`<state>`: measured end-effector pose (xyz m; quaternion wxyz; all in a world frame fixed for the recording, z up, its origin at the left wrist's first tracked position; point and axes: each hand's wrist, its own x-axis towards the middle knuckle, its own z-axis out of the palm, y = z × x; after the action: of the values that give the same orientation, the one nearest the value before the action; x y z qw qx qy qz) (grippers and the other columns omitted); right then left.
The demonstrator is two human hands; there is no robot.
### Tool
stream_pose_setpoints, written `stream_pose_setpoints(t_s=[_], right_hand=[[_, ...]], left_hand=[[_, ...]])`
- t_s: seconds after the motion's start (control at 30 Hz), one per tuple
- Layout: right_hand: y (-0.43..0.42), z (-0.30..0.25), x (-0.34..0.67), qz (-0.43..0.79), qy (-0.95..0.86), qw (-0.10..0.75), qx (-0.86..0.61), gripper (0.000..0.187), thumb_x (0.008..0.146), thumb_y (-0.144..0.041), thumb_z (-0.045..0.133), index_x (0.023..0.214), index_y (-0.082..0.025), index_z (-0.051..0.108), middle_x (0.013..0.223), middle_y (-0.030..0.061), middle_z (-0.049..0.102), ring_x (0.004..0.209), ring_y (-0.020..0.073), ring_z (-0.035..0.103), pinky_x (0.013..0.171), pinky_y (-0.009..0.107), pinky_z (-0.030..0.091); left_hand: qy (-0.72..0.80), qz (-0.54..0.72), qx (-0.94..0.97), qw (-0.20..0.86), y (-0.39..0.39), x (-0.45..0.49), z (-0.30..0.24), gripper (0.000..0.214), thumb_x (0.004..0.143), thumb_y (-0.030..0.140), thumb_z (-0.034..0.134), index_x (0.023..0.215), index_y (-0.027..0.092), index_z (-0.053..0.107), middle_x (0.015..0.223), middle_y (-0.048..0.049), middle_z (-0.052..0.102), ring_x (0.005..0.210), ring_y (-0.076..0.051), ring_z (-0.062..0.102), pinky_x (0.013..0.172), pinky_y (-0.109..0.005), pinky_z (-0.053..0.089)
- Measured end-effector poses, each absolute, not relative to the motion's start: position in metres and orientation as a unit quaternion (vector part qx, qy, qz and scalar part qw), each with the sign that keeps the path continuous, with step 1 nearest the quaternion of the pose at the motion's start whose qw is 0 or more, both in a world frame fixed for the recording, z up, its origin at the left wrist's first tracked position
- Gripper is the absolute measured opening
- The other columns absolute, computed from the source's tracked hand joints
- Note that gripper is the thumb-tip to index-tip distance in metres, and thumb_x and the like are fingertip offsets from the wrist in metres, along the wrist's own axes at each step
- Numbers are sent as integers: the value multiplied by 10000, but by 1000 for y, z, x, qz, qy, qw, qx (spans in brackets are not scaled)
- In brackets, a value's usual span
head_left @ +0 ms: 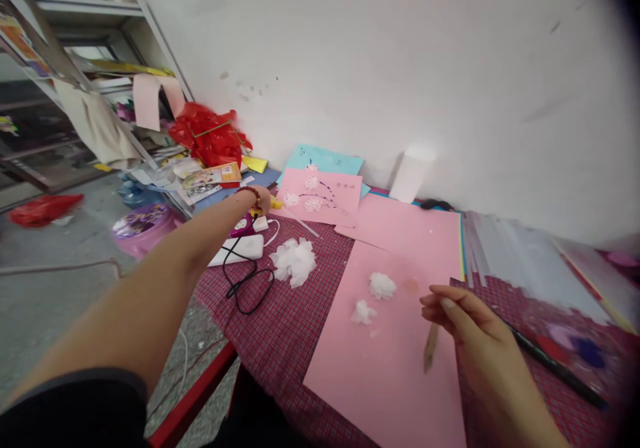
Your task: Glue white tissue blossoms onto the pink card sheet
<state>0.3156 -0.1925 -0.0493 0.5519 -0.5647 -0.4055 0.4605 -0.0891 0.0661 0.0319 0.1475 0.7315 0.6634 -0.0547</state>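
Observation:
My left hand point(261, 200) is stretched far out to the left end of the table and is closed on a purple glue gun point(243, 225) with a black cord point(245, 281). A white power strip point(239, 248) lies just under it. My right hand point(463, 318) hovers over a large pink paper sheet point(385, 355), fingers curled, pinching a thin wooden stick point(430, 348). Two white tissue tufts point(382, 285) point(363, 312) sit on that sheet, just left of the right hand. A bigger pile of white tissue point(295, 260) lies on the red checked tablecloth point(280, 328).
A pink card with tissue flowers point(320, 196) and a blue sheet point(325, 159) lie near the wall. More pink paper point(405, 225), a black pen point(555, 368) and clear sheets point(520, 255) lie to the right. Red plastic bag point(210, 135) and metal shelves point(75, 81) stand at the left.

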Motion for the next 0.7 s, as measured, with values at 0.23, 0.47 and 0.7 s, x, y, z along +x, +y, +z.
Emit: stream_pose_setpoints(t_s=[0.23, 0.47, 0.7], right_hand=[[-190, -60, 323, 455, -404, 539, -582, 252, 730, -468, 670, 886, -271, 680, 833, 40, 689, 755, 211, 643, 760, 403, 539], [-190, -57, 327, 433, -425, 514, -607, 260, 738, -471, 654, 898, -268, 683, 838, 51, 693, 763, 215, 648, 774, 389, 536], [-196, -30, 335, 359, -490, 467, -642, 310, 706, -523, 623, 837, -247, 679, 799, 73, 699, 736, 239, 653, 716, 373, 537]], left_hand=[[659, -115, 742, 50, 45, -69, 33, 273, 745, 245, 574, 818, -11, 636, 814, -152, 645, 905, -228, 544, 842, -321, 393], [560, -123, 807, 144, 12, -29, -9, 249, 718, 338, 569, 797, 138, 694, 750, -64, 684, 663, -153, 559, 625, -243, 395], [532, -96, 828, 147, 8, -30, -29, 261, 698, 251, 560, 917, 127, 628, 869, -93, 669, 706, -161, 530, 600, -249, 349]])
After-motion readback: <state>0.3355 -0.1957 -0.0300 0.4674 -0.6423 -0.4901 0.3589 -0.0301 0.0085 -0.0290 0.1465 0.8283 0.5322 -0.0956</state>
